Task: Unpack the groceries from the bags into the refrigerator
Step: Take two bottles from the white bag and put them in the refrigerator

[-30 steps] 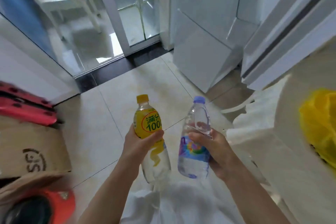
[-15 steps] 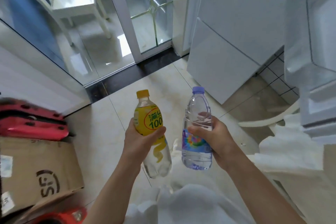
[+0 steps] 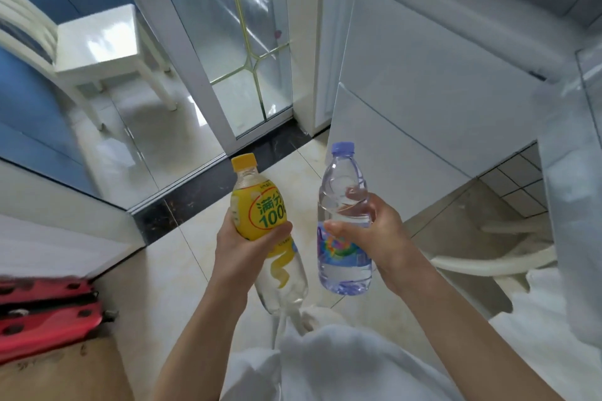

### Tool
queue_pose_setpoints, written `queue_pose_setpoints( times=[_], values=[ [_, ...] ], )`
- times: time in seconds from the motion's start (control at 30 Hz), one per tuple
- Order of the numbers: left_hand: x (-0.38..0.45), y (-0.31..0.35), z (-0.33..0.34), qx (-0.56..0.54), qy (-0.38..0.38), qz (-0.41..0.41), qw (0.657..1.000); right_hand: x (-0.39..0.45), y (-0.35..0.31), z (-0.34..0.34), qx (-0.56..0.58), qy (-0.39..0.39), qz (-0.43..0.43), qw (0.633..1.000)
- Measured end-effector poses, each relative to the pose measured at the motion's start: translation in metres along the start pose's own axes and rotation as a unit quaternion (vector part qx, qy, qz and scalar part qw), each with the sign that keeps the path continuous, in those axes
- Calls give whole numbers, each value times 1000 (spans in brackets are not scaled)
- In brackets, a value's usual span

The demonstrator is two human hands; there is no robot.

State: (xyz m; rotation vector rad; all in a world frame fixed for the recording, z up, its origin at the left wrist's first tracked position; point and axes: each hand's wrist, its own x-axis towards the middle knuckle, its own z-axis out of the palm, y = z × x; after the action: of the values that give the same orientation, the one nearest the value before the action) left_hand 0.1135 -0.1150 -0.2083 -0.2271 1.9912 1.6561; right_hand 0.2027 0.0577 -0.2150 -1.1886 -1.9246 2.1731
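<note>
My left hand (image 3: pixel 242 246) still grips the soda (image 3: pixel 260 215), right hand (image 3: pixel 379 234) the water (image 3: pixel 345 257); fridge (image 3: pixel 423 81) looms nearer.

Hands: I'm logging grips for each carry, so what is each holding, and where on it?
Left hand grips the yellow-label bottle around its middle; right hand grips the water bottle around its middle.

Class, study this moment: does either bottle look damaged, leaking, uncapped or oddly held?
Nothing stands out. The left hand grips the yellow-labelled bottle, tilted slightly, cap on. The right hand grips the clear water bottle, upright, cap on. No spill shows on the floor.
</note>
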Motion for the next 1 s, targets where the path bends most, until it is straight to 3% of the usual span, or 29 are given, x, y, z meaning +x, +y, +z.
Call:
queue_pose_setpoints(
  times=[0.17, 0.4, 0.73, 1.0],
  values=[
    [69, 43, 19, 15, -43, 22, 999, 53, -36, -1, -24, 56, -11, 998],
    [173, 120, 48, 69, -142, 62, 985, 122, -98, 5, 31, 138, -24, 990],
    [278, 212, 123, 150, -305, 135, 931, 186, -162, -3, 122, 274, -29, 954],
    [310, 262, 210, 153, -372, 194, 895, 212, -211, -57, 159, 342, -92, 922]
  ],
)
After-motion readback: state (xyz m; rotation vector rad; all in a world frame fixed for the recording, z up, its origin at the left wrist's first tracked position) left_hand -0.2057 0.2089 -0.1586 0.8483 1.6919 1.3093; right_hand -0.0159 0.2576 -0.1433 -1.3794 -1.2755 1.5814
